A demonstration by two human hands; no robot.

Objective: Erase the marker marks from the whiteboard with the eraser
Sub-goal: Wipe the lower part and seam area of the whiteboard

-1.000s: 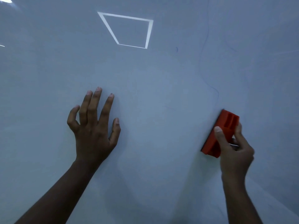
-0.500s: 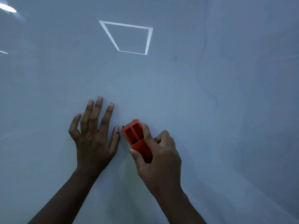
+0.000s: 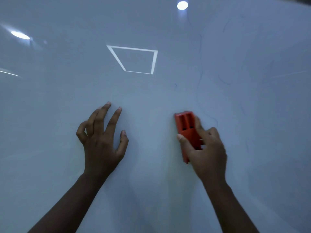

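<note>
A: Where do the leftover marker marks lie from the hands?

B: Above and to the right of the right hand [image 3: 207, 148], which grips the orange eraser [image 3: 187, 132] against the whiteboard [image 3: 50, 115]. A thin blue line [image 3: 200, 64] runs up the board just beyond the eraser's top end, with fainter strokes further right.

A: And the eraser's long axis?

B: Roughly up and down, tilted slightly left at the top, so it lies nearly along that line.

A: The left hand [image 3: 101, 140]?

B: Fingers spread and loosely bent at the board, holding nothing, well apart from the marks. The right is nearer, I'd judge.
</note>
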